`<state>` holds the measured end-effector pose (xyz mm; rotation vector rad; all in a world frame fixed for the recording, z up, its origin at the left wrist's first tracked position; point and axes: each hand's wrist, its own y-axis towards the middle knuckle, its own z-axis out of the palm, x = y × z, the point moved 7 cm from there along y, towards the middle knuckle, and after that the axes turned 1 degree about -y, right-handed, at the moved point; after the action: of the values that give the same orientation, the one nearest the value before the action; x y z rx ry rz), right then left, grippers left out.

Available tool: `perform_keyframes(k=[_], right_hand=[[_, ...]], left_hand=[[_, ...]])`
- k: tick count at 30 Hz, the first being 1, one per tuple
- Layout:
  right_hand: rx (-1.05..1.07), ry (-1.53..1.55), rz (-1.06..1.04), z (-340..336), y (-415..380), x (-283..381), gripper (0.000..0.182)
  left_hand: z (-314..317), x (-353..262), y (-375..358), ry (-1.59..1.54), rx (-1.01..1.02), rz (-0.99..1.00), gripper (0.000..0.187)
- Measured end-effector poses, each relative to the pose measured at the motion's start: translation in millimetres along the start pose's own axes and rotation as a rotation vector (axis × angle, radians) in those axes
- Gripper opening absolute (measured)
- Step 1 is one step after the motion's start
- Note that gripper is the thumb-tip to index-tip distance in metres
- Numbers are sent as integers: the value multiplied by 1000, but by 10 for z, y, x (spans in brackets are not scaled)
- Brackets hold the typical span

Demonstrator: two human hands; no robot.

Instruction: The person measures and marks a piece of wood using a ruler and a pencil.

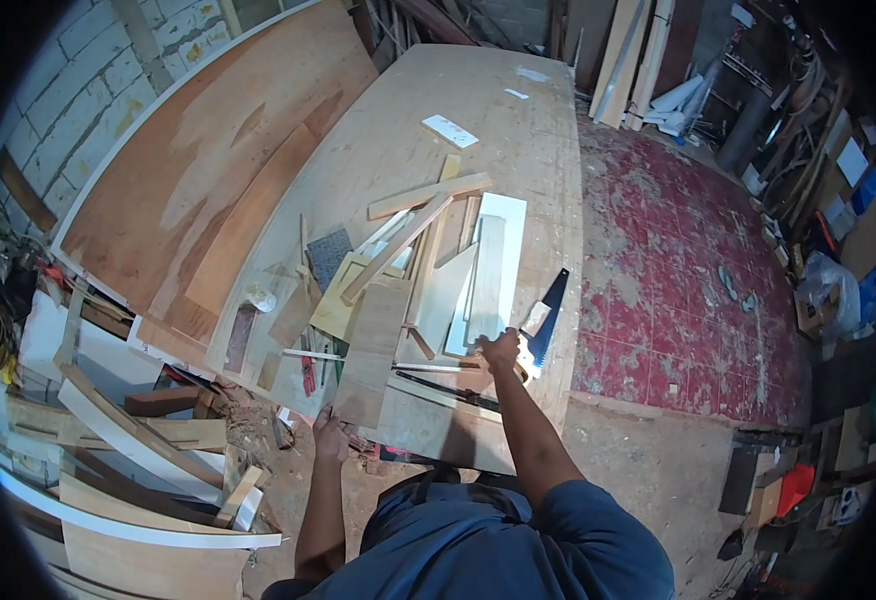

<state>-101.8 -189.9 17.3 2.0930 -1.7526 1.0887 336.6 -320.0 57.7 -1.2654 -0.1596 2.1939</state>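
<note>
My right hand (499,350) is closed on the near end of a long pale wooden board (488,280), which lies over a wider white board (514,222). Just right of that hand is a handsaw (548,318) with a dark blade and blue teeth edge. At the table's near edge is my left hand (330,437), its fingers drawn together by the corner of a brown plywood piece (370,350); what it grips, if anything, is hidden. A red utility knife (308,375) lies a little above it. Between the hands is a dark thin strip (443,388).
Wood offcuts (398,240) are piled mid-table on the large plywood worktop (548,150). Big sheets (208,150) lean along the left side. Scrap timber (138,440) crowds the lower left. A worn red floor (668,270) extends right, with slippers (728,283) on it.
</note>
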Motion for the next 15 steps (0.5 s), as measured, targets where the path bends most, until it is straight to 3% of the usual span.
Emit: perform_keyframes(k=[2,3,6,8,12,15], right_hand=[[69,-99,92,-98,-7,79,61],[132,-198,81,-91,15,120,47],[124,-298,30,-149,54,182,46],[427,-66,98,-43,71,100,53],[308,-83,-11,-49,126,48,57],[148,-114,-32,-147,17,149,46]], left_hand=[[-36,-44,-89,-26,-50,8,45],[-53,-54,-96,-27,-60,14,45],[51,-78,-33,-80,9,24,47],[154,-61,101,-124,2,23,48],[533,21,509,-182,128,27,48],[866,72,732,-249,139,44,46]])
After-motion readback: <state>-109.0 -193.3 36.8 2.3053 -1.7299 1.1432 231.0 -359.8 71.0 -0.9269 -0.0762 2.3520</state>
